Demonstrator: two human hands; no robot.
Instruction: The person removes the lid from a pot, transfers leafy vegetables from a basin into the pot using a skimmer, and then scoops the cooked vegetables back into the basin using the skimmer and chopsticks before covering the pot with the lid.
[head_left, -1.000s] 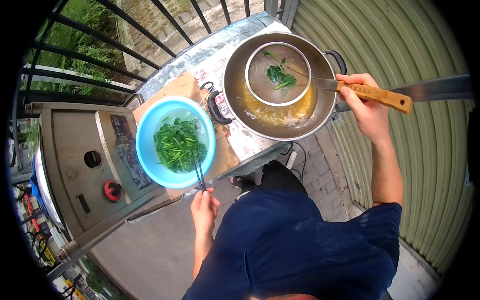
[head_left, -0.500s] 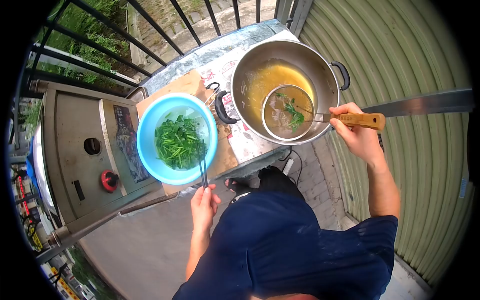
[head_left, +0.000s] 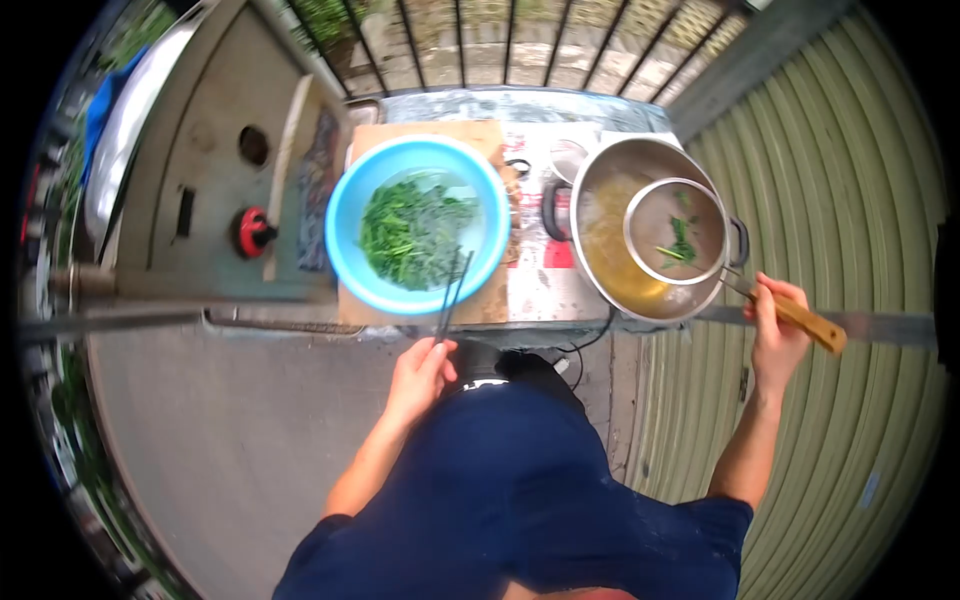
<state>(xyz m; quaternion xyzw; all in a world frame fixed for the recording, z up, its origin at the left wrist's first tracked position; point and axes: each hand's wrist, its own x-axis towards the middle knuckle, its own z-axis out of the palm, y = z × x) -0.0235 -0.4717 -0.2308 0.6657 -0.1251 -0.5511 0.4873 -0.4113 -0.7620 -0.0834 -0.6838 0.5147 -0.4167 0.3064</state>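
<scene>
My left hand [head_left: 421, 376] is closed around dark chopsticks [head_left: 453, 300], whose tips reach over the near right part of a blue basin [head_left: 341, 275]. Chopped greens [head_left: 410, 235] float in water in the basin. On the right, my right hand [head_left: 778, 325] grips the wooden handle of a strainer [head_left: 640, 262]. The strainer's round mesh is over the right part of a large metal pot [head_left: 600, 180], with a few green leaves [head_left: 682, 243] in it. Yellowish liquid shows in the pot, left of and below the strainer.
Cardboard [head_left: 485, 312] lies under the basin on the table. A metal cabinet [head_left: 200, 200] with a red knob [head_left: 251, 232] stands at the left. Black railing bars [head_left: 461, 45] run behind the table, and a ribbed green shutter [head_left: 850, 200] is at the right.
The camera view has turned, so the table now looks level. The strainer has moved from the pot's near side towards its right side. Both hands have kept their hold.
</scene>
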